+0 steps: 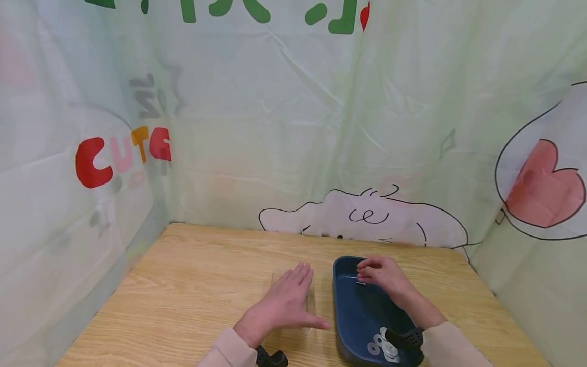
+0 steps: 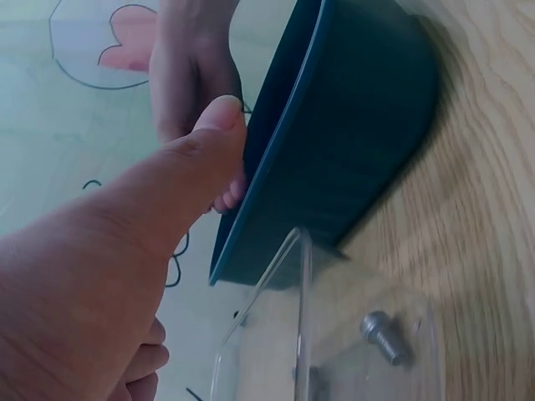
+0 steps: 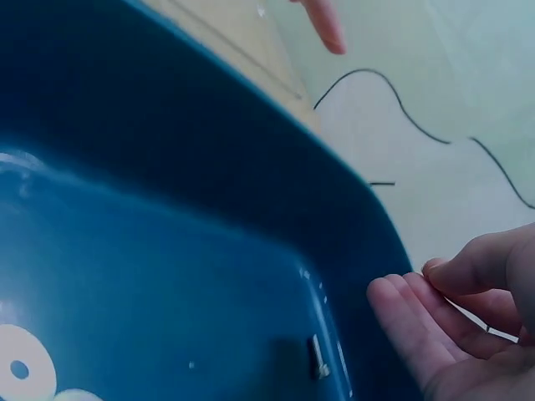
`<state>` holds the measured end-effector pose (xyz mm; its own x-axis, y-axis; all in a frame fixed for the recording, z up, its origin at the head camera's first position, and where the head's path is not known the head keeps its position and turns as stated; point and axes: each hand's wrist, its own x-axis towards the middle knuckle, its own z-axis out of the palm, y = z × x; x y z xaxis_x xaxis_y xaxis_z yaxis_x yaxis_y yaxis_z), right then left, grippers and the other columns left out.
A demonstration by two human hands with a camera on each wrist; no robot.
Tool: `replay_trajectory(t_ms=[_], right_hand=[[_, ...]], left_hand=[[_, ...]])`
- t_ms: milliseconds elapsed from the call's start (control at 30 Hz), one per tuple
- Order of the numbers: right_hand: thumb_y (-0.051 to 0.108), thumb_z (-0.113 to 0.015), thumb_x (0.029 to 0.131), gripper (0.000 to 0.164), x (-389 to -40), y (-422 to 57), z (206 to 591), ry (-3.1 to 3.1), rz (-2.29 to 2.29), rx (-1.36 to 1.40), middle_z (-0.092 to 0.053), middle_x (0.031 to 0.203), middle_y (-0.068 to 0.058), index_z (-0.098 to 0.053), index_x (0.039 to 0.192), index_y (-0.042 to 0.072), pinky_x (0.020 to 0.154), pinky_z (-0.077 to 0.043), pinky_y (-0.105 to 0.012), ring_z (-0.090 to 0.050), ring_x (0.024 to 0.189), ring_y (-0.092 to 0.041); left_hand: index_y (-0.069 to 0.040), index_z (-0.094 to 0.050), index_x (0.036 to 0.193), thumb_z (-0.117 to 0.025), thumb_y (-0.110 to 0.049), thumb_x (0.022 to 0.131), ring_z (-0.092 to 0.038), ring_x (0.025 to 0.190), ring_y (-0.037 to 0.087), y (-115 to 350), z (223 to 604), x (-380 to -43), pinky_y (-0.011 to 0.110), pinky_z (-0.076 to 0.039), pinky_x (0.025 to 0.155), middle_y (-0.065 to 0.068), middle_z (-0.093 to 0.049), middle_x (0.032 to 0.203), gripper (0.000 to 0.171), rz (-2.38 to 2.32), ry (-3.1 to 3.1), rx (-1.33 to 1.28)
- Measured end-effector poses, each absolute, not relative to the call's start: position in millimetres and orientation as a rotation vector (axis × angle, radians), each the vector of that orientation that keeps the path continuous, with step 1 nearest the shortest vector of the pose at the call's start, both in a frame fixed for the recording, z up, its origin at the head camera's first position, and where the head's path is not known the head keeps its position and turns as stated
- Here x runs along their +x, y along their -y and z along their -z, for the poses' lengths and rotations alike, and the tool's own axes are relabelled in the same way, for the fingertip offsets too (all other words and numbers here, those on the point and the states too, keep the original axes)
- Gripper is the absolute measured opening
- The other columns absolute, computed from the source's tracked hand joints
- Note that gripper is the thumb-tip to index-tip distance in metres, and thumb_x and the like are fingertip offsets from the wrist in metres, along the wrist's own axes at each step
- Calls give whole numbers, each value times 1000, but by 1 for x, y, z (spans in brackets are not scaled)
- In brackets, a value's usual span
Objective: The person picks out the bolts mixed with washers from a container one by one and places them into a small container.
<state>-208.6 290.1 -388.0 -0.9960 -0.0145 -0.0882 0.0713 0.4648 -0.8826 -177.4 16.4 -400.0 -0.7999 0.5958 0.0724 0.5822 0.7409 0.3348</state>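
Note:
My right hand (image 1: 380, 275) is over the far end of a deep blue bin (image 1: 338, 306). Its fingers reach out nearly straight with the thumb against them, and nothing shows between the tips. A small metal screw (image 3: 318, 359) lies below them on the bin floor. My left hand (image 1: 286, 300) spreads over a clear plastic box (image 2: 303, 276), thumb (image 2: 188, 171) stretched toward the bin, and holds nothing. Inside that box lies a metal bolt (image 2: 384, 336) with a round head. The left hand hides much of the box in the head view.
Several flat pale washers (image 1: 389, 349) lie in the near end of the bin, partly behind the right wrist strap. Under everything is a wooden table (image 1: 192, 285). A printed curtain (image 1: 257, 127) stands along its back and sides.

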Motion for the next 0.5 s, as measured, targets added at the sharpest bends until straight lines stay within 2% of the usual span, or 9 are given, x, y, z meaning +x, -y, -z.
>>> replay_trajectory(t_ms=[500], right_hand=[[1,-52,97,26,-216,-303,403,-2738,1369,143,-69,101,-25,-62,114,-16,83,-61,-40,-72,86,-26]], left_hand=[[-8,-22,158,-58,-83,74,-17,155,21,-41,401,-168,39,-25,124,4,-19,167,118,-447,-2826,1096]])
